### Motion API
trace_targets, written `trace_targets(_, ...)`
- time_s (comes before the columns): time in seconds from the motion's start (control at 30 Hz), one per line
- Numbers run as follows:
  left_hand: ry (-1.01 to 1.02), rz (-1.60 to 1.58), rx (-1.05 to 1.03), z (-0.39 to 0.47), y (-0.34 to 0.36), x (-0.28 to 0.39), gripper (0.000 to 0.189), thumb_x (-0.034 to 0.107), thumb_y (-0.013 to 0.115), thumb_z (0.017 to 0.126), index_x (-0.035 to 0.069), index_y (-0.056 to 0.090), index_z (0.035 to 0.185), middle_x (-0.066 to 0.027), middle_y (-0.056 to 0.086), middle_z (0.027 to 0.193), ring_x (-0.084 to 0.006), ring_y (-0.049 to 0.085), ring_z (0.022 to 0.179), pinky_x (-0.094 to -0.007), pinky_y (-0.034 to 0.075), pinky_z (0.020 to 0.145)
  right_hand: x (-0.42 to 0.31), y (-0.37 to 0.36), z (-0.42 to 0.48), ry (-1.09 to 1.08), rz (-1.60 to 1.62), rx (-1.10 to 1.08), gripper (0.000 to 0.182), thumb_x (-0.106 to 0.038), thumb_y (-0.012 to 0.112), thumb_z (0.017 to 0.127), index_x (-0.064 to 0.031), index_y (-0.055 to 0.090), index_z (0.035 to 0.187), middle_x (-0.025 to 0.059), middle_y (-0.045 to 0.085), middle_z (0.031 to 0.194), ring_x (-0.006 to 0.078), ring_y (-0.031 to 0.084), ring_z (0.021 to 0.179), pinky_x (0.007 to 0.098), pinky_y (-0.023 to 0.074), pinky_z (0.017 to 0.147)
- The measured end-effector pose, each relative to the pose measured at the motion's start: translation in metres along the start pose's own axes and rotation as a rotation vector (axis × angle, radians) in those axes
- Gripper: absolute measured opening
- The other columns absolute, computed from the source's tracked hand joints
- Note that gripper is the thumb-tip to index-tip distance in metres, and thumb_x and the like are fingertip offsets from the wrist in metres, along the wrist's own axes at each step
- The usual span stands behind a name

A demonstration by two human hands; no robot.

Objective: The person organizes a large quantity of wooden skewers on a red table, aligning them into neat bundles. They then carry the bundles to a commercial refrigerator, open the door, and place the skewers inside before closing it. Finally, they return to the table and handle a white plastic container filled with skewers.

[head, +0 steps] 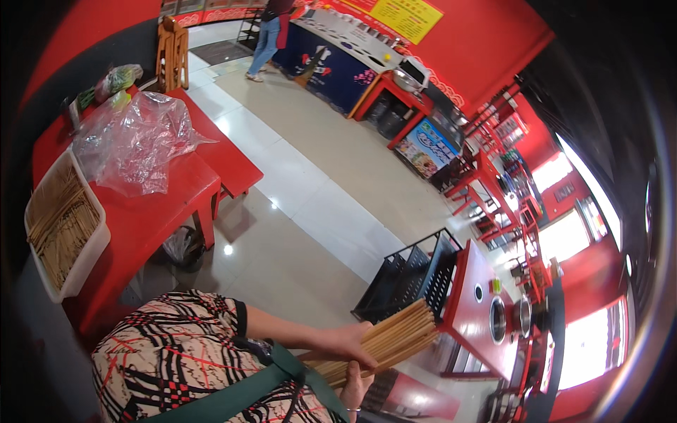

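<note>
A thick bundle of bamboo sticks (pixel 404 330) slants across the lower middle of the view. My left hand (pixel 346 341) wraps over it from above, with the fingers around the near part. Below, my right hand (pixel 355 385) also grips the bundle, its thumb pointing up, and a bracelet circles that wrist. The sticks' far ends fan out slightly to the right; part of their near ends is hidden behind my arm and a green apron strap (pixel 248 388). To the left, a white plastic tub (pixel 95 248) full of thin bamboo skewers (pixel 66 232) stands on a red table (pixel 158 211).
A crumpled clear plastic bag (pixel 143 140) and bagged greens (pixel 119 79) lie on the red table, beside a red bench (pixel 238 172). A black shelved cart (pixel 407 275) stands near a table with pot holes (pixel 478 322). Beyond, a person (pixel 270 37) stands at a counter (pixel 322 58).
</note>
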State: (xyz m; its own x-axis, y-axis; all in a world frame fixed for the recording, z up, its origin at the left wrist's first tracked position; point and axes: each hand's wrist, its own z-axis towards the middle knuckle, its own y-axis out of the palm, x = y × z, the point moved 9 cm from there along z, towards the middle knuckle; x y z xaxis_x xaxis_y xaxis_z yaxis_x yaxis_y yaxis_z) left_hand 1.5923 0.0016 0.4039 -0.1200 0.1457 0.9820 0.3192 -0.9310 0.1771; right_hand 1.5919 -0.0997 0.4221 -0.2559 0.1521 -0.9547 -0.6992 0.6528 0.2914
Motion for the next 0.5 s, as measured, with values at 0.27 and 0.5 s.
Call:
trace_targets(0.27,-0.078,0.000,0.363,0.031,-0.179,0.066,0.056,0.022,0.073,0.068,-0.001,0.051,0.115,-0.0134,0.061,0.096,-0.0199,0.057,0.090,-0.0341,0.045,0.081,0.044,0.092,0.157,0.122,-0.020,-0.213,0.060,-0.018,0.070,0.075,0.0010,0.040,0.123,0.0081,0.053,0.111,0.0172,0.053,0.098,0.0300,0.0431,0.085)
trace_targets(0.5,-0.250,-0.067,0.509,0.119,-0.282,0.043,0.059,0.023,0.073,0.069,0.000,0.048,0.118,-0.0133,0.061,0.100,-0.0206,0.057,0.090,-0.0335,0.045,0.081,0.090,0.118,0.311,0.187,0.025,-0.324,0.057,-0.006,0.071,0.075,0.0032,0.040,0.121,0.0114,0.053,0.111,0.0181,0.053,0.098,0.0299,0.0439,0.086)
